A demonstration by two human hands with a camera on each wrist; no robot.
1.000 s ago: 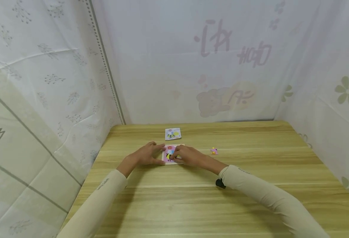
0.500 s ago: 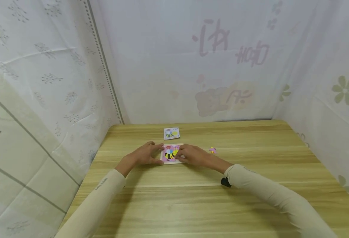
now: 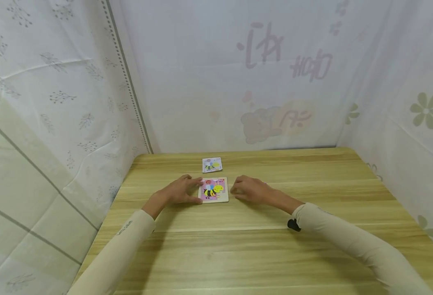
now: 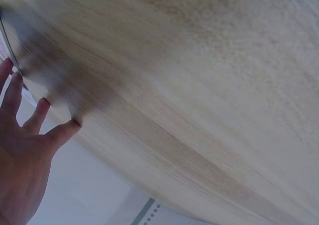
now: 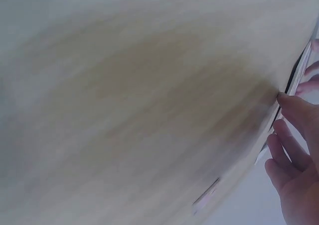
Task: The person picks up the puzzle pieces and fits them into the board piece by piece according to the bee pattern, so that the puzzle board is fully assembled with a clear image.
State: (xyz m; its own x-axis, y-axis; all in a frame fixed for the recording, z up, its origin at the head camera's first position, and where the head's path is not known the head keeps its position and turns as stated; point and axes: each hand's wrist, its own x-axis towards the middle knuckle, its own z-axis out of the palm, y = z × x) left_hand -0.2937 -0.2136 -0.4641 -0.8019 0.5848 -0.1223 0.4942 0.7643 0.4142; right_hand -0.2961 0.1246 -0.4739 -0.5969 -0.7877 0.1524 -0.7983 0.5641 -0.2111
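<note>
A square wooden puzzle board with a yellow-and-black bee on pink lies flat on the table in the head view. Bare pale wood shows at its lower right corner. My left hand rests at the board's left side, thumb at the near corner and forefinger at the far one. In the left wrist view that hand's fingers are spread, tips down. Just right of the board, apart from it, my right hand hangs low with loosely bent fingers and no visible thing in them. A loose puzzle piece lies on the table beyond it.
Behind the board lies a small paper card with the same bee picture. The wooden table ends at patterned white curtains at the back and sides.
My right hand has let go of a puzzle piece in the board and drawn away to the right. The bee's yellow head now shows in place. My left hand stays at the board's left side.
</note>
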